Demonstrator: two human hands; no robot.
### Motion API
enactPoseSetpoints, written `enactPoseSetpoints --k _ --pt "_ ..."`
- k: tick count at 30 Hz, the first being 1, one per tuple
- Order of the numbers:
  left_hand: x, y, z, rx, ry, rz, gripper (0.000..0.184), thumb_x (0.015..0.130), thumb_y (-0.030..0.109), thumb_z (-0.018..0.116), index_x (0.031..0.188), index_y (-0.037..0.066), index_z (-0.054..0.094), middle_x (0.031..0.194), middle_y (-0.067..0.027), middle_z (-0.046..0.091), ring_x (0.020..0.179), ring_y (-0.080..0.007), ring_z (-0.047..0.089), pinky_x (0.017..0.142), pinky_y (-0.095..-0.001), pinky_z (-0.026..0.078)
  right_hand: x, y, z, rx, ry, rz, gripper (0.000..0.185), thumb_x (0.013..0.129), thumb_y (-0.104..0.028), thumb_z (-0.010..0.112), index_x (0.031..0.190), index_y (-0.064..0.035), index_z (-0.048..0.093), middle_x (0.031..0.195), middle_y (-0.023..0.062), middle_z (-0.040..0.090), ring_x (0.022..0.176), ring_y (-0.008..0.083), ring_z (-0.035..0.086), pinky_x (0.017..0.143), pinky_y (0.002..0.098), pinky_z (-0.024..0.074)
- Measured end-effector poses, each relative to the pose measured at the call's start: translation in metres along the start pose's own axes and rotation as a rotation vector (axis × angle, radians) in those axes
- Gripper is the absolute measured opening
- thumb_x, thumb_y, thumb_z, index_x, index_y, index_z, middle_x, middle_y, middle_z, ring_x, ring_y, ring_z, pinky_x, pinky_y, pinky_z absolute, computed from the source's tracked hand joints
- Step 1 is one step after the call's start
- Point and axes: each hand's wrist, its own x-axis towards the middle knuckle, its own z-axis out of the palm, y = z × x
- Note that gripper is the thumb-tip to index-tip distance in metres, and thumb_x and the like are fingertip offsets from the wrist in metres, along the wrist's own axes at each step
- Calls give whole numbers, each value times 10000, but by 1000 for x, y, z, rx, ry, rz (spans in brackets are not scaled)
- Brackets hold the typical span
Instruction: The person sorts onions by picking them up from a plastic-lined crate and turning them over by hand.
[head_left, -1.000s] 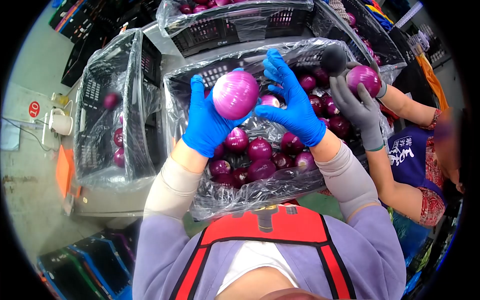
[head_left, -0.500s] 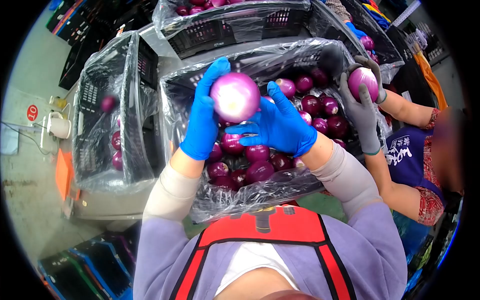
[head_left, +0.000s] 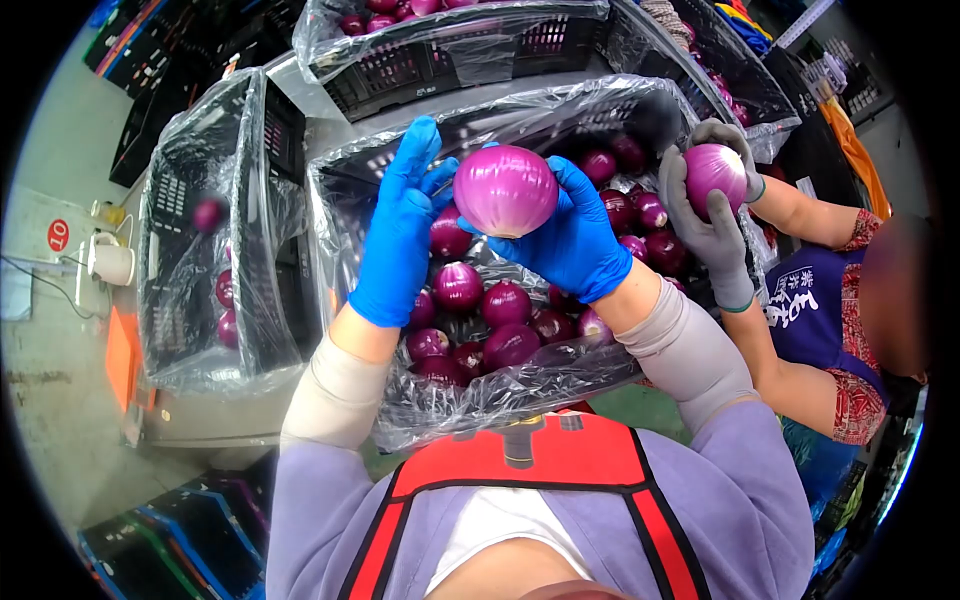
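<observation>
A large peeled red onion [head_left: 505, 188] is raised over the plastic-lined black crate [head_left: 330, 215]. My right hand [head_left: 588, 245], in a blue glove, grips it from the right and below. My left hand [head_left: 395, 240], gloved the same way, is beside the onion's left side with its fingers apart; whether a fingertip touches the onion I cannot tell. Under both hands, several shiny red onions [head_left: 508, 303] lie in the crate.
At the right, a co-worker's grey-gloved hands [head_left: 712, 240] hold another red onion [head_left: 716, 178] over the same crate. A lined crate [head_left: 200, 330] with several onions stands at the left. Another onion crate [head_left: 450, 55] is at the back. A white cup-shaped object [head_left: 110, 262] is by the wall.
The onion has passed from my left hand to my right and moved slightly right, its pale end now facing down. My left hand has let go. The co-worker's onion has turned.
</observation>
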Motion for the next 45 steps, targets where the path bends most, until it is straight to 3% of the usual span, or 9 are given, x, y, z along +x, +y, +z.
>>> enactPoseSetpoints --k 8,10,12,15,27,34,40,42,45 --pt "-4 -8 3 368 -74 151 743 917 502 539 1499 133 258 1534 -94 280 1305 -258 420 1062 -398 371 2 8 -1 -324 20 -281 663 871 -260 643 1437 -77 350 1427 115 424 1290 258 445 1048 400 409" --pt "-1 -4 -2 -258 -88 -478 772 922 651 385 1491 142 269 1492 -126 348 1244 -274 497 997 -419 445 5 9 0 -1006 6 -668 784 813 -149 713 1467 -70 288 1499 115 317 1367 253 343 1114 375 318" --pt "1 2 2 -292 -146 -535 839 905 730 217 1480 121 278 1432 -148 427 1185 -294 555 906 -424 515 2 11 3 -1035 -26 -658 877 772 -142 758 1483 -65 250 1534 126 252 1409 259 266 1143 385 256" --pt "-1 7 5 -506 -161 -545 905 907 719 227 1471 12 252 1480 -185 353 1343 -317 390 1127 -443 308 4 10 -3 -1466 -102 -727 940 752 -200 783 1494 -54 224 1536 143 254 1414 273 255 1153 397 223" --pt "5 -8 -5 -502 71 -512 758 944 642 307 1397 38 382 1372 -178 480 1194 -328 539 894 -467 535 4 3 -2 -914 275 -418 667 919 -191 617 1485 -96 276 1436 121 385 1279 217 422 1048 368 367" --pt "4 -13 -10 -564 33 -511 691 966 576 357 1395 36 384 1363 -170 490 1176 -306 555 918 -436 525 7 7 -3 -787 304 -332 644 927 -204 608 1479 -91 295 1386 92 451 1248 173 457 1037 362 389" --pt "-2 -20 -13 -304 -138 -563 593 930 356 580 1372 2 404 1296 -158 539 1127 -272 583 955 -401 502 8 5 -9 -1149 103 -409 674 900 -171 642 1476 -74 304 1430 111 422 1271 188 440 1083 345 352" --pt "-4 -18 -9 -202 -175 -566 572 885 300 649 1375 98 433 1245 -61 568 1103 -171 587 862 -281 516 7 4 -10 -1077 118 -374 638 899 -170 643 1451 -50 346 1428 108 425 1272 189 442 1083 334 354" --pt "-6 -10 -3 -146 -202 -498 624 848 162 671 1397 54 395 1256 -91 559 1110 -210 585 911 -321 505 9 -1 -8 -915 194 -316 600 898 -163 643 1424 -32 386 1396 99 459 1255 185 462 1072 332 371"
